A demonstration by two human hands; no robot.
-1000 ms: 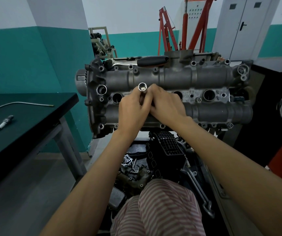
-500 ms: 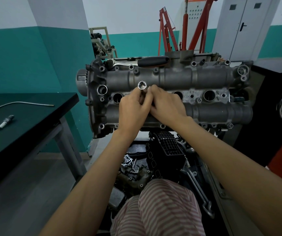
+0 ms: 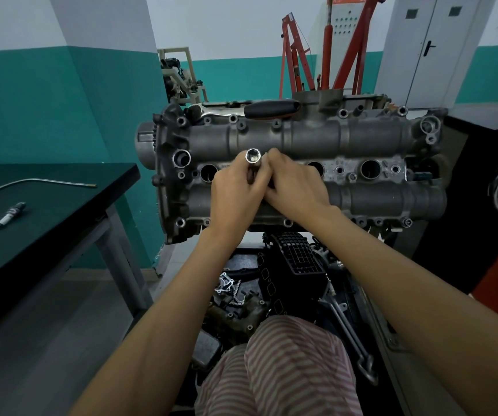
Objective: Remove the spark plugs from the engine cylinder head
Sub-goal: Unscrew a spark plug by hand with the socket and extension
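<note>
head view: engine head (image 3: 301, 139) across the middle of the frame, plug holes open in a row along its centre. left hand (image 3: 235, 199) at centre, fingers (image 3: 252, 175) wrapped round a metal socket tube (image 3: 253, 159), open end toward the camera. right hand (image 3: 297, 186) pressed against the left, fingers curled on the same tube. ratchet with black handle (image 3: 271, 109) lying on the upper edge of the engine. at left, dark table (image 3: 61, 211) carrying one loose spark plug (image 3: 10, 215) and a thin bent metal rod (image 3: 31, 184), well apart from the engine. red hoist (image 3: 295, 55) at upper centre behind. striped trousers (image 3: 280, 364) at the bottom.
</note>
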